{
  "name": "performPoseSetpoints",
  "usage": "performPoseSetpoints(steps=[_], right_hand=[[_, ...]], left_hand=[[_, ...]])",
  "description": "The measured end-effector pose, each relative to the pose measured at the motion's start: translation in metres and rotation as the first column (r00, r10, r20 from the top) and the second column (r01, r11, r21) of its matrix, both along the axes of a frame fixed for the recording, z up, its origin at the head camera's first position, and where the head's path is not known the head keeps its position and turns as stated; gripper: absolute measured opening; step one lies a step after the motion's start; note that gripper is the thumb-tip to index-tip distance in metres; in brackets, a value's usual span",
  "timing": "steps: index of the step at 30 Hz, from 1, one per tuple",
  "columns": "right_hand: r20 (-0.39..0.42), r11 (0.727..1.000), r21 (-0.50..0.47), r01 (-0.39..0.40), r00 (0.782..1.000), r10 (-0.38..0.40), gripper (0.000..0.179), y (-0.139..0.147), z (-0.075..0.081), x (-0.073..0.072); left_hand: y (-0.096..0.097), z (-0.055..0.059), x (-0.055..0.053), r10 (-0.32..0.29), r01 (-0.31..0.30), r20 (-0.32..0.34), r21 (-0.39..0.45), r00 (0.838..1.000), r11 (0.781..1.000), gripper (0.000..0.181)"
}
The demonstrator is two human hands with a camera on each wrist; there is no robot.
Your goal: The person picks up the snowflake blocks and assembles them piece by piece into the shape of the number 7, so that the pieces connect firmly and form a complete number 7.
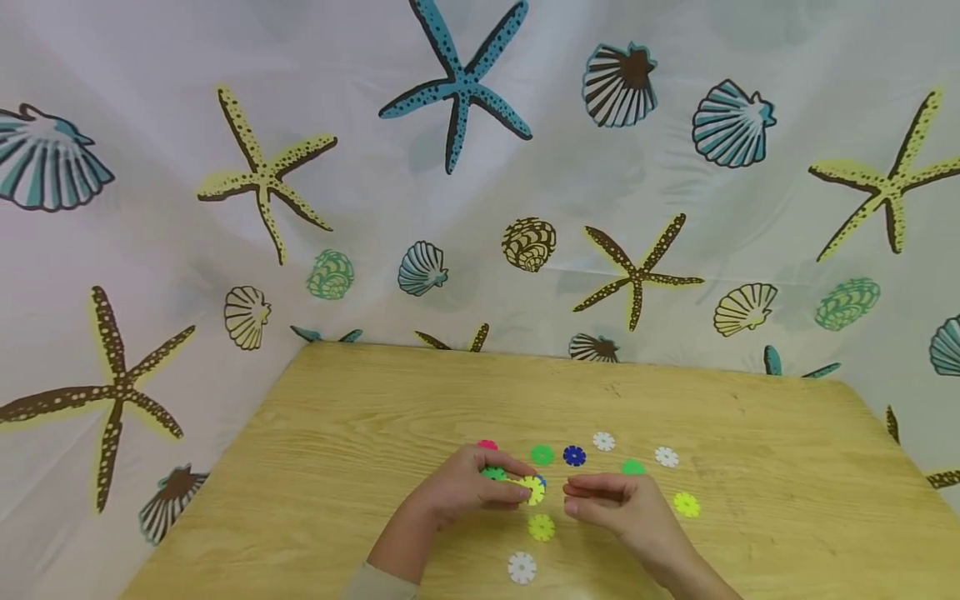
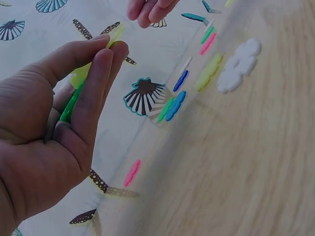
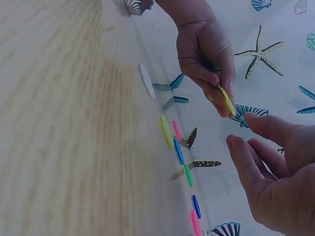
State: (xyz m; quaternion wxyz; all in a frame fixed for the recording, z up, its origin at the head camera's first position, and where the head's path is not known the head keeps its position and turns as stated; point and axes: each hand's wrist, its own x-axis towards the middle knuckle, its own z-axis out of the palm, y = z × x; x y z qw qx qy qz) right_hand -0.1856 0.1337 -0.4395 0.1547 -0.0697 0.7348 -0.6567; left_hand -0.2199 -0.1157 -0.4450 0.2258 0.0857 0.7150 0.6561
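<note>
My left hand [image 1: 468,482] pinches a yellow notched plastic disc [image 1: 534,492] between thumb and fingers, above the table. A green disc [image 2: 72,104] joined to the yellow one sits inside that hand, partly hidden by the fingers. Just to the right, my right hand [image 1: 633,512] is raised with its thumb apart from its bent fingers and nothing between them. In the right wrist view its fingertips [image 3: 236,141] are a short way from the yellow disc. Another yellow disc [image 1: 541,527] and a white disc [image 1: 522,567] lie on the table below the hands.
Several more notched discs lie flat beyond and beside the hands: green [image 1: 542,454], dark blue [image 1: 574,455], white [image 1: 603,442], pink [image 1: 487,445], and yellow [image 1: 687,505] to the right. A sea-patterned cloth [image 1: 480,200] hangs round the wooden table [image 1: 360,400].
</note>
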Motion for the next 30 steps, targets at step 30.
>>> performPoseSetpoints(steps=[30], right_hand=[[-0.134, 0.972, 0.223, -0.069, 0.986, 0.101, 0.042, -0.039, -0.014, -0.043]], left_hand=[[-0.016, -0.005, -0.002, -0.005, 0.005, 0.017, 0.025, 1.000, 1.000, 0.028]])
